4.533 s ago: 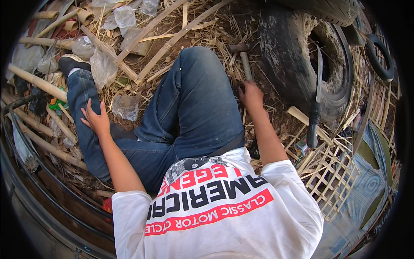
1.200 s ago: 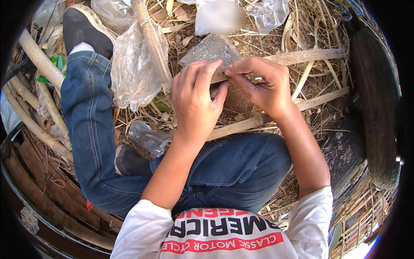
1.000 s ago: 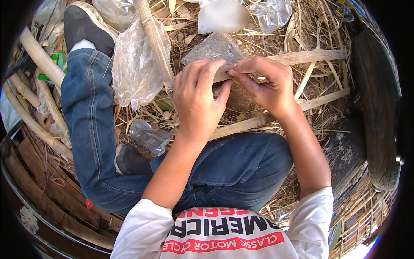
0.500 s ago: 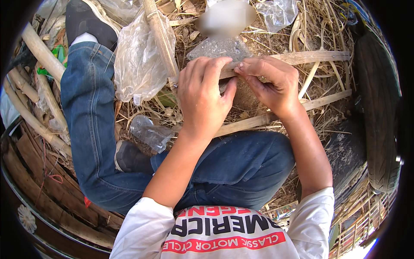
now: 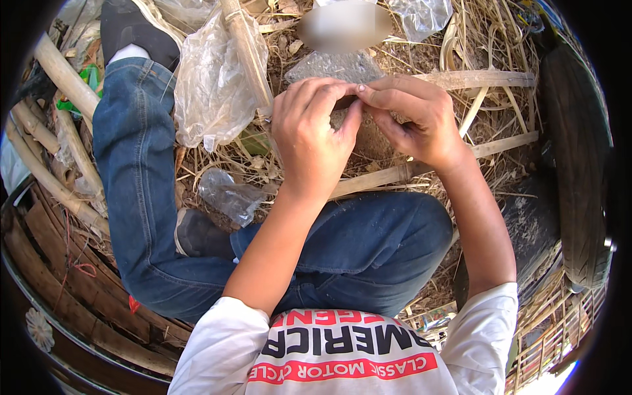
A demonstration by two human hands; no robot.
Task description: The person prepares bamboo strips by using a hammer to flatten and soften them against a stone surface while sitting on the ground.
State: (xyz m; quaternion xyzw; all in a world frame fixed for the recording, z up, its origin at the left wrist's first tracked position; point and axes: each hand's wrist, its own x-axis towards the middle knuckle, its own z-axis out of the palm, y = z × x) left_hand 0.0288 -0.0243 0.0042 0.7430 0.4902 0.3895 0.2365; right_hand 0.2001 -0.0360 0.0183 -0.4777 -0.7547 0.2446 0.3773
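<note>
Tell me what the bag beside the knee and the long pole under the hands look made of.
The bag looks like thin clear plastic: see-through, crinkled, with glossy highlights. The pole looks like dry split bamboo, pale tan and matte with lengthwise grain, though it could be another cane.

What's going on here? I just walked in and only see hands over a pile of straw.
A person sits on straw in jeans, legs folded. Both hands are raised together: the left hand and right hand pinch something small between the fingertips, too hidden to identify. Just behind them lies a grey stone. A clear plastic bag and bamboo poles lie to the left, a tyre to the right.
</note>
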